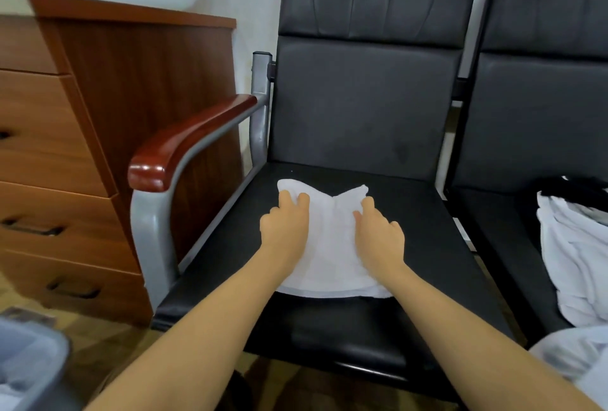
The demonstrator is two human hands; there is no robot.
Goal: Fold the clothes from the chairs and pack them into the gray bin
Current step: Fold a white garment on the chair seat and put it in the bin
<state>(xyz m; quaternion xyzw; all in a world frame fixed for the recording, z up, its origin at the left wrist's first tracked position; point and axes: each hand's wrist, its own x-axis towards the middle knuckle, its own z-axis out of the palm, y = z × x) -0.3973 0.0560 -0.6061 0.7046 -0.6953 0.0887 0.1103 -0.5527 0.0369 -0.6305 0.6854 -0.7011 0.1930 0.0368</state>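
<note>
Nearest, at the lower left corner of my view, the rim of the gray bin shows, with something pale inside; it sits well left of the black chair and in front of it. On the chair's seat lies a white cloth, partly folded, its far corners slightly raised. My left hand rests on the cloth's left part, fingers curled at the far left corner; I cannot tell whether they pinch the fabric or only press it. My right hand lies on the cloth's right part, fingers fairly straight, pressing down. Right of the chair, on the second seat, a pile of white and dark clothes lies unfolded. Left of the chair, beyond its wooden armrest, stands a brown drawer cabinet.
</note>
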